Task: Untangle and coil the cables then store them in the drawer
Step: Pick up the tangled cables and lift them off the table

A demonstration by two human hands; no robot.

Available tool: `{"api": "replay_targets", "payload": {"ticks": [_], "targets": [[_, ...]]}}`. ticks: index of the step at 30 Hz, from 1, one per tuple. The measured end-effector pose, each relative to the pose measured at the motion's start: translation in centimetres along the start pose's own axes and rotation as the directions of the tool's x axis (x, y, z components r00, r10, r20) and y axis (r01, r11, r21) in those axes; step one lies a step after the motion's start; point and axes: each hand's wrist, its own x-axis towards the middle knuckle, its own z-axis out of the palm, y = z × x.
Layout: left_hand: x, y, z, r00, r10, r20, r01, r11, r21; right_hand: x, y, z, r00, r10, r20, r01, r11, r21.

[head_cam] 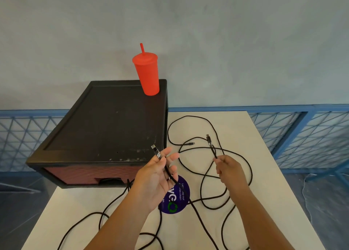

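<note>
The black cables (205, 174) lie in crossed loops on the bench (260, 155), with two ends raised. One plug end (155, 151) is held loosely in the left grip (160, 172), palm up, thumb against half-open fingers. A second strand is pinched just below its plug (208, 139) by the right grip (226, 166). That strand is best followed through the crossings beneath both grips and freed before coiling. The drawer (90, 174), beyond the left grip, looks closed.
</note>
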Motion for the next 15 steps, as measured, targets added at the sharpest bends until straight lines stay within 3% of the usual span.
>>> {"api": "replay_targets", "payload": {"ticks": [5, 15], "targets": [[-1.9, 0.2, 0.3, 0.999, 0.026, 0.02, -0.026, 1.0, -0.002, -4.9, -3.3, 0.3, 0.997, -0.058, 0.051, 0.051, 0.99, 0.13], [-7.7, 0.4, 1.2, 0.988, 0.125, 0.092, -0.14, 0.975, 0.172, -13.7, -5.5, 1.9, 0.961, -0.203, 0.188, 0.189, 0.978, 0.09]]}}
